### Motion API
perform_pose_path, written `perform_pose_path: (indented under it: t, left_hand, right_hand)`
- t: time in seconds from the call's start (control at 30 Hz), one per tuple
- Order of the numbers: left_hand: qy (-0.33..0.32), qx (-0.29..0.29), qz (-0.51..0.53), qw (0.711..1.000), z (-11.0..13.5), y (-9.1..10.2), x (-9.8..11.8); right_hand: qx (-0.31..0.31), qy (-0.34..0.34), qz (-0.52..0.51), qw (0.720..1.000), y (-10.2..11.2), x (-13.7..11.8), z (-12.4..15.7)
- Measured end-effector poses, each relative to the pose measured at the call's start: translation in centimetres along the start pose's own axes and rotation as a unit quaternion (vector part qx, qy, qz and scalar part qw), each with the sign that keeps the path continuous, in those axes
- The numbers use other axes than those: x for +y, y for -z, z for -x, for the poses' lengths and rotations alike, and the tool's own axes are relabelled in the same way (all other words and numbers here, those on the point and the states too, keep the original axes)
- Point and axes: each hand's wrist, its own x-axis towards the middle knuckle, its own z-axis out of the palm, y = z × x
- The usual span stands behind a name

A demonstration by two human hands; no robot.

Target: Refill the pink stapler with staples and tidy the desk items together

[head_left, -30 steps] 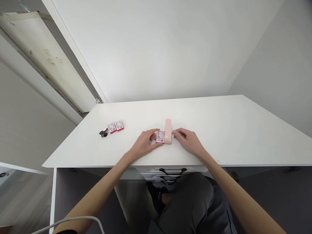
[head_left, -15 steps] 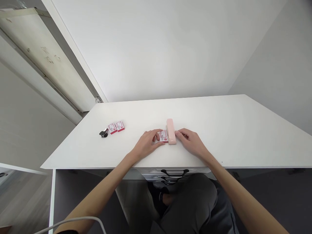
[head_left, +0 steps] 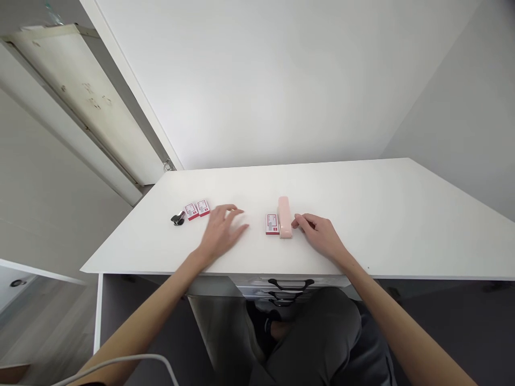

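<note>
A pink stapler (head_left: pixel 285 217) lies lengthwise on the white desk. Close along its left side sits a small red-and-white box (head_left: pixel 272 224), which looks like a staple box. My left hand (head_left: pixel 222 229) is over the desk to the left of that box, thumb and fingers apart, holding nothing. On the other side, my right hand (head_left: pixel 317 231) rests with curled fingers, its fingertips at or just beside the stapler's right edge; I see nothing in them. Two more red-and-white boxes, a left one (head_left: pixel 191 211) and a right one (head_left: pixel 203 207), lie beyond my left hand.
A small black object with a shiny metal part (head_left: pixel 177 218), perhaps a staple remover, lies left of the two boxes. A white wall (head_left: pixel 281 86) rises behind the desk (head_left: pixel 362 214). Drawers with black handles (head_left: pixel 291 284) are below its front edge. A white cable (head_left: pixel 120 359) crosses my left forearm.
My left hand has let go of the box beside the stapler and moved left, opening its fingers. My right hand has stayed near the stapler. The view has shifted slightly.
</note>
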Motion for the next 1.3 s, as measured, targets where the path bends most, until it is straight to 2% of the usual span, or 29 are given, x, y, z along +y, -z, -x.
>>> perform_pose_path:
  t: [0.1, 0.23, 0.33, 0.43, 0.7, 0.93, 1.03, 1.17, 1.3]
  left_hand:
    - [0.093, 0.033, -0.081, 0.992, 0.9, 1.9, -4.4]
    - [0.171, -0.03, -0.117, 0.978, 1.8, 4.0, -9.2]
    - [0.178, -0.068, -0.123, 0.974, 1.9, 4.6, -11.0]
    - [0.17, -0.101, -0.095, 0.976, 1.6, 4.6, -11.3]
    - [0.148, -0.137, -0.034, 0.979, -0.4, 3.8, -9.8]
    - [0.199, -0.161, 0.015, 0.967, -2.0, 3.0, -8.6]
    - [0.166, -0.158, 0.046, 0.972, -2.3, 2.7, -6.5]
    - [0.089, -0.158, 0.11, 0.977, -2.9, 2.1, -2.2]
    - [0.029, -0.182, 0.15, 0.971, -3.8, 1.5, 1.7]
  right_hand:
    - [0.003, 0.003, -0.006, 1.0, 0.0, -0.1, 0.1]
    - [0.004, 0.008, -0.014, 1.0, 0.0, 0.0, 0.1]
    - [0.001, 0.011, -0.021, 1.0, 0.0, 0.2, 0.1]
    - [0.002, 0.015, -0.026, 1.0, 0.0, 0.4, 0.0]
    - [0.005, 0.012, -0.027, 1.0, 0.0, 0.4, 0.0]
    - [0.011, 0.022, -0.029, 0.999, -0.1, 0.6, -0.1]
    - [0.009, 0.024, -0.032, 0.999, -0.1, 0.8, -0.1]
    - [0.01, 0.024, -0.038, 0.999, -0.1, 0.9, -0.2]
    - [0.012, 0.026, -0.039, 0.999, -0.1, 0.9, -0.2]
